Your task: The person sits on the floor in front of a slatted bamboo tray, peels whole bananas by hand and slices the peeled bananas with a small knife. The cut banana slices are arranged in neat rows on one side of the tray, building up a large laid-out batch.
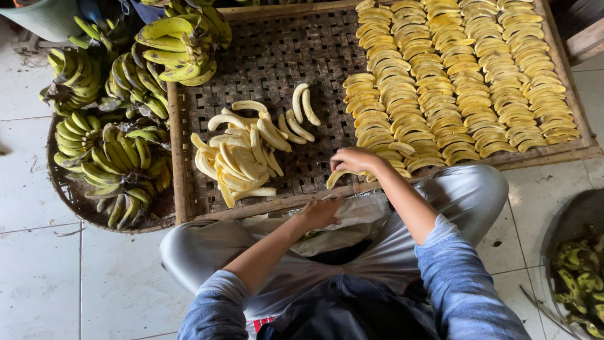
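The right hand [353, 160], fingers closed on a peeled banana [338, 177], lowers it at the near end of the neat rows [459, 75] on the woven tray [277, 56], while the left hand [319, 213], fingers curled, rests on the lap cloth [352, 220] near the loose peeled pile [242, 154].

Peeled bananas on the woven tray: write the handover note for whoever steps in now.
Right hand holds a peeled banana at the near edge of the woven tray.
Left hand rests on a plastic sheet in the lap.
Done: neat rows of sliced bananas cover the tray's right half.
Left: a loose heap of peeled bananas and the unpeeled bunches beside the tray.
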